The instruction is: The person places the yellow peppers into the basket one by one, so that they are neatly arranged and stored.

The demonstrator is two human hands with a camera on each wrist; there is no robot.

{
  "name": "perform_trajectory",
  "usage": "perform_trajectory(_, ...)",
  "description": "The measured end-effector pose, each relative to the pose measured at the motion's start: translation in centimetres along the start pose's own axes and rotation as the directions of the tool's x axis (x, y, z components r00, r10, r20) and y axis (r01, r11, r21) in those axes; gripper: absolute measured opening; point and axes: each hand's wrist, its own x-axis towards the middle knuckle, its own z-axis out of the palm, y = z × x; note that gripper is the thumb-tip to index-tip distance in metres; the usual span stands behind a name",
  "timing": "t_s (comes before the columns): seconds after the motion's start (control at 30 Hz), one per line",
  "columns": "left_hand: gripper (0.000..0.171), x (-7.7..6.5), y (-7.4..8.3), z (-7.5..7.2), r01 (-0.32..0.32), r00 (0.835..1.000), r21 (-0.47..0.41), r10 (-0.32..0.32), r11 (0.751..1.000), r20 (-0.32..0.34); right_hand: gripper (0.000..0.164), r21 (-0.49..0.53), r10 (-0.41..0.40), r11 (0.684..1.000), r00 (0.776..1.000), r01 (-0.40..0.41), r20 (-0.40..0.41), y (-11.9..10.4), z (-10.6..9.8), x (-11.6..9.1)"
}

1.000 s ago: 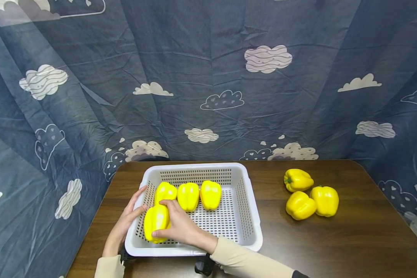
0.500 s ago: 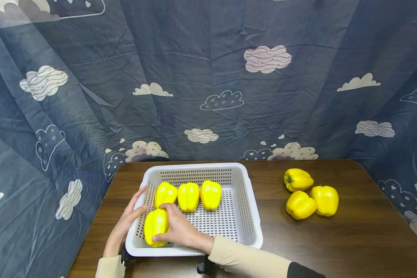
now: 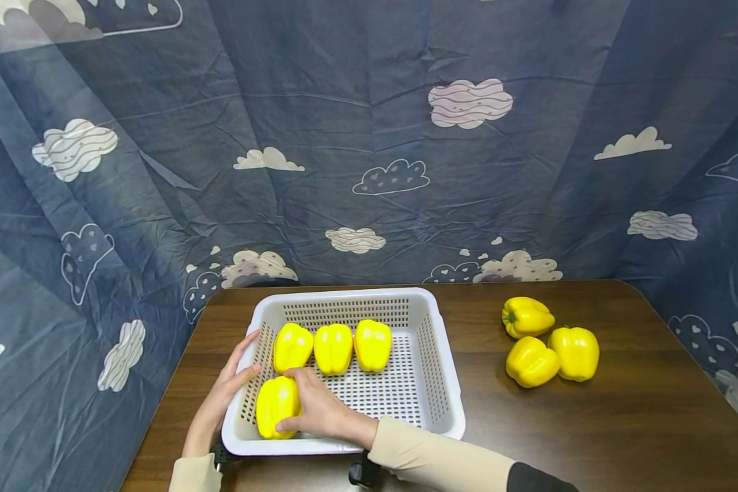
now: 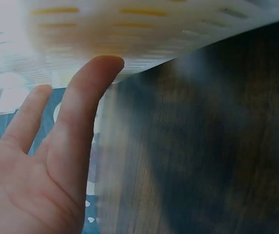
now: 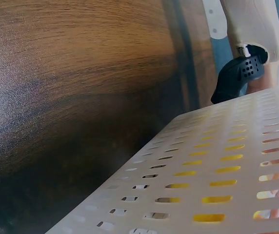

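Note:
In the head view my right hand (image 3: 321,408) grips a yellow bell pepper (image 3: 275,408) in the near left corner of the white slotted basket (image 3: 449,383). Its thumb lies along the pepper's near right side. Behind it, a row of three more yellow peppers lies in the basket, one of them the middle pepper (image 3: 333,348). My left hand (image 3: 220,393) rests against the basket's left side with fairly straight fingers. The left wrist view shows that hand (image 4: 56,161) touching the outer wall (image 4: 178,34). In the right wrist view, the basket wall (image 5: 188,175) hides the right hand's fingers.
Three loose yellow peppers lie on the brown wooden table (image 3: 627,430) to the right, including a front one (image 3: 531,362). A dark blue cloud-patterned cloth (image 3: 400,225) hangs behind and beside the table. Black wrist devices, such as one (image 3: 364,471), sit below the basket's near rim.
My right hand has moved the gripped pepper slightly towards the basket's near side, leaving a small gap to the pepper behind. My left hand has stayed at the basket's side.

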Motion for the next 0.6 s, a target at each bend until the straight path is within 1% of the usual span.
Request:
perform_trajectory(0.13, 0.061, 0.01, -0.05, 0.01, -0.007, 1.000, -0.009, 0.007, 1.000, 0.003, 0.075, -0.012, 0.036, 0.999, 0.999, -0.036, 0.036, 0.02, -0.06, 0.00)
perform_trajectory(0.3, 0.061, 0.03, -0.06, 0.06, -0.008, 1.000, -0.013, 0.009, 1.000, 0.005, 0.073, -0.001, 0.049, 0.999, 0.996, -0.049, 0.068, 0.22, -0.17, 0.01)
perform_trajectory(0.5, 0.061, 0.02, 0.00, 0.12, -0.005, 1.000, -0.017, 0.005, 1.000, 0.005, 0.068, 0.064, 0.070, 0.995, 0.996, -0.074, 0.056, 0.27, -0.45, -0.02)
perform_trajectory(0.6, 0.060, -0.03, 0.04, 0.11, 0.000, 1.000, -0.013, 0.000, 1.000, 0.000, 0.066, 0.056, 0.072, 0.996, 0.996, -0.075, 0.049, 0.18, -0.74, -0.09)
